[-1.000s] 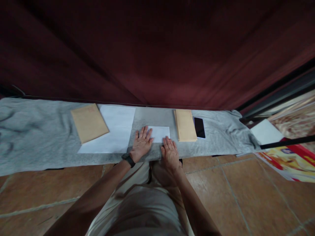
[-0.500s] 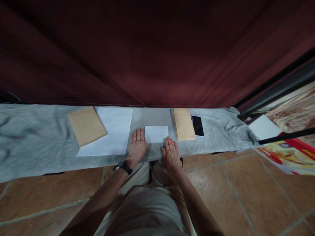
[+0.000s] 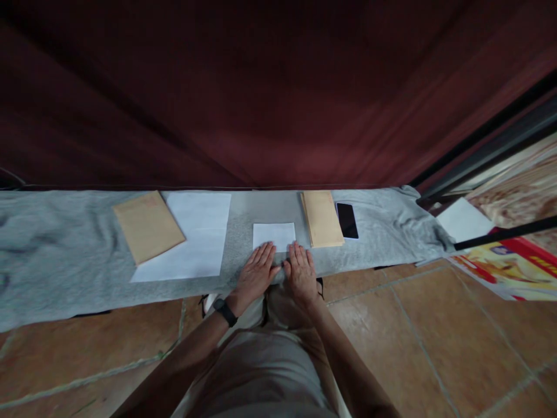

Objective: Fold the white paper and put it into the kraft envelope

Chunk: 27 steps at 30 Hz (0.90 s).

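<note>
A small white folded-looking paper (image 3: pixel 273 233) lies flat on the grey cloth in front of me. My left hand (image 3: pixel 257 270) rests palm down, fingers stretched out, its fingertips on the paper's lower edge. Flat beside it, my right hand (image 3: pixel 301 271) has its fingertips at the paper's lower right corner. Neither hand grips anything. To the left, a brown envelope (image 3: pixel 148 227) overlaps a large white sheet of paper (image 3: pixel 204 232). A stack of brown envelopes (image 3: pixel 322 219) sits right of the small paper.
A dark-screened phone (image 3: pixel 347 220) lies beside the envelope stack. The grey cloth (image 3: pixel 391 226) covers a narrow bench against a dark red curtain (image 3: pixel 278 116). At the right are black bars, a white sheet (image 3: pixel 463 220) and a colourful printed box (image 3: pixel 513 264). Floor tiles show below.
My left hand has moved right, from beside the small paper to its lower edge, turning palm down. My right hand stays by the lower right corner. The view has shifted slightly.
</note>
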Each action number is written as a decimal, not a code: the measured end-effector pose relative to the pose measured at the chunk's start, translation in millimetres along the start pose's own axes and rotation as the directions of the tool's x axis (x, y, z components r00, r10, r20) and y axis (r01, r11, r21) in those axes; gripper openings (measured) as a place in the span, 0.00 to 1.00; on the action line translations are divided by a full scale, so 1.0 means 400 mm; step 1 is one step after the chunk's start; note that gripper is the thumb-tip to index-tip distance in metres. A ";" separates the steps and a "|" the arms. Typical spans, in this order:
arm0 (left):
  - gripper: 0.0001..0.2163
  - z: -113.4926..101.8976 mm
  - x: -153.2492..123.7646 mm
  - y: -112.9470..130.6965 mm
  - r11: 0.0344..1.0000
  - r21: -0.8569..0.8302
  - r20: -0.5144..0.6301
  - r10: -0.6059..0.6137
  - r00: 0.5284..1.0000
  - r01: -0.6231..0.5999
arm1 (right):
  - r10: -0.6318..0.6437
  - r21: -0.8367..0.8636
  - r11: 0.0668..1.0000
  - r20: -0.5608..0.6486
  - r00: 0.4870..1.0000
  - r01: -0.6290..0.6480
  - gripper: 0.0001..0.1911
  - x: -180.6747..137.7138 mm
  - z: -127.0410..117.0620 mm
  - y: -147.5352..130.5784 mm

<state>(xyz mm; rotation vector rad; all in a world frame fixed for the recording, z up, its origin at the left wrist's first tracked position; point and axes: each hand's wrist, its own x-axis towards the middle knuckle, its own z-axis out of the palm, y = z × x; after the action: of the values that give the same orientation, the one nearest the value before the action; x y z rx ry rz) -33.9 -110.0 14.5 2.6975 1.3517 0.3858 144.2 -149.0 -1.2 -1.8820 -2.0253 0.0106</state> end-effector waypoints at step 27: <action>0.27 -0.008 -0.014 -0.017 0.998 0.052 0.002 0.029 1.000 -0.029 | 0.016 0.096 0.995 0.046 0.999 -0.021 0.25 0.125 0.028 -0.014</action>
<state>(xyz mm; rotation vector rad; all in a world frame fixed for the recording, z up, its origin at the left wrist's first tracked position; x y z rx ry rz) -43.4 -110.5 15.1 2.7613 1.3426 0.3565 133.8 -98.7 3.0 -1.8565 -1.9993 0.1545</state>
